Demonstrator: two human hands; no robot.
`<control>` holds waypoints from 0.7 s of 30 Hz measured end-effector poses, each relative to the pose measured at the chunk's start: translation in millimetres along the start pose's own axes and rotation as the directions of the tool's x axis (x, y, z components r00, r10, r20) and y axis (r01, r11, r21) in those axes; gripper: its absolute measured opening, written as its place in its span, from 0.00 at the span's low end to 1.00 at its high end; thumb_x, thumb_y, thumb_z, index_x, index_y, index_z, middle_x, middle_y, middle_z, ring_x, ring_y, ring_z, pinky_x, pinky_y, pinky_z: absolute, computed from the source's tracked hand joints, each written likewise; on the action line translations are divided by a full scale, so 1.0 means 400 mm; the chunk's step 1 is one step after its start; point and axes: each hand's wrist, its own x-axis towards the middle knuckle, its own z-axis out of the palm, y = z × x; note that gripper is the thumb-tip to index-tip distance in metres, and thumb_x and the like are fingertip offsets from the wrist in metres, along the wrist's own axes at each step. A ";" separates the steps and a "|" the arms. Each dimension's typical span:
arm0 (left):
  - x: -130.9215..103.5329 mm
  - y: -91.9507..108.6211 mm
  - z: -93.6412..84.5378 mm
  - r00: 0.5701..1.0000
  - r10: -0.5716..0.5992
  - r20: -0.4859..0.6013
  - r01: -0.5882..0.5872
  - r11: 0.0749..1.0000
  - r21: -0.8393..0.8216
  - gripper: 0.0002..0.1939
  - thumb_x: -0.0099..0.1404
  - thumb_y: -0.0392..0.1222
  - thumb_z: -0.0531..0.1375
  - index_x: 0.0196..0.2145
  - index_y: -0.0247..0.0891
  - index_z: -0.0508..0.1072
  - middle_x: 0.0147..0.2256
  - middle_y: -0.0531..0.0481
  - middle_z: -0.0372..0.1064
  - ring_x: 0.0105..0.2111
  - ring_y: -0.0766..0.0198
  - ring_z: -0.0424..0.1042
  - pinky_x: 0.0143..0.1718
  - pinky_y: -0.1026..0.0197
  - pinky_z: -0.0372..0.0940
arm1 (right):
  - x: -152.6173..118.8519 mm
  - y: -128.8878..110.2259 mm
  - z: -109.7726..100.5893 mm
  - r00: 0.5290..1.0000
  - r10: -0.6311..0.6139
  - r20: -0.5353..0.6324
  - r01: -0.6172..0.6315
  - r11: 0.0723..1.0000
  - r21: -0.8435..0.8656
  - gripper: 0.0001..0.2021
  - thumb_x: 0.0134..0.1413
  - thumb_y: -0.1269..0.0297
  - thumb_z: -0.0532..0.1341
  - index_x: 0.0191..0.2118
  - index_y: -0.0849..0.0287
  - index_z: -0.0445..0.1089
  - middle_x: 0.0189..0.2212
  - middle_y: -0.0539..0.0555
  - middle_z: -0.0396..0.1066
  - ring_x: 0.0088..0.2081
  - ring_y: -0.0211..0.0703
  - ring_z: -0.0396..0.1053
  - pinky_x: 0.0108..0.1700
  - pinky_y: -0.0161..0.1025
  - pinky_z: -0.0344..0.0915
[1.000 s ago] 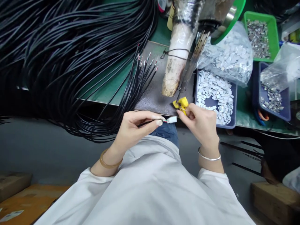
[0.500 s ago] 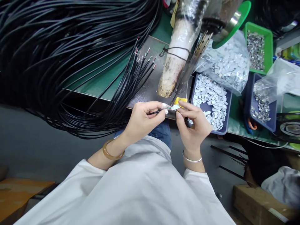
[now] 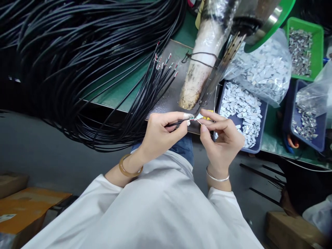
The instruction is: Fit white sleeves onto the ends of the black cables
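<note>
Between the finger and thumb of my left hand point(image 3: 164, 133) is the end of a black cable point(image 3: 178, 122), with thin coloured wires showing at its tip. White tape wraps those fingertips. My right hand point(image 3: 221, 136) is closed in a pinch on a small white flat piece point(image 3: 199, 117) that meets the wire ends. A thin pale strand shows by the right thumb; whether it is held I cannot tell. Just above the fingertips, a slanted metal rod point(image 3: 211, 84) reaches down, its point partly hidden. A yellow block point(image 3: 208, 114) sits behind the right fingers.
Black cables point(image 3: 85, 45) cover the left side, stripped ends point(image 3: 166, 65) on the bench. A wrapped post point(image 3: 193, 83) stands centrally. To the right are a blue tray point(image 3: 263, 128) of white pieces, a filled plastic bag point(image 3: 261, 69), a green tray point(image 3: 320, 45) and another blue tray point(image 3: 323, 128).
The whole view has shifted, so the bench things appear farther right. Both hands keep their hold, and the white piece now shows less between the fingers.
</note>
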 end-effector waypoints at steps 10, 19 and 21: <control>-0.002 0.001 0.000 1.000 0.018 0.000 -0.018 1.000 0.025 0.11 0.61 0.33 0.62 0.38 0.35 0.85 0.21 0.55 0.69 0.18 0.75 0.50 0.18 0.68 0.47 | 0.005 -0.003 -0.003 0.999 -0.040 0.016 0.041 0.999 -0.035 0.04 0.60 0.69 0.63 0.34 0.55 0.68 0.49 0.57 0.79 0.45 0.46 0.81 0.47 0.47 0.82; -0.011 -0.005 -0.006 1.000 -0.004 0.026 0.002 0.998 0.063 0.12 0.61 0.32 0.62 0.40 0.35 0.84 0.27 0.52 0.77 0.21 0.73 0.64 0.18 0.70 0.53 | -0.003 0.003 0.001 0.997 -0.076 0.036 0.078 0.994 -0.082 0.04 0.60 0.70 0.62 0.34 0.55 0.68 0.49 0.56 0.79 0.45 0.45 0.81 0.46 0.46 0.82; -0.012 -0.007 -0.006 0.999 0.027 0.038 -0.030 0.996 0.089 0.12 0.62 0.31 0.62 0.40 0.36 0.84 0.28 0.52 0.78 0.22 0.72 0.66 0.20 0.70 0.56 | -0.004 0.006 0.001 0.996 -0.084 0.031 0.086 0.993 -0.086 0.04 0.60 0.71 0.63 0.35 0.55 0.69 0.48 0.55 0.79 0.45 0.45 0.80 0.45 0.45 0.81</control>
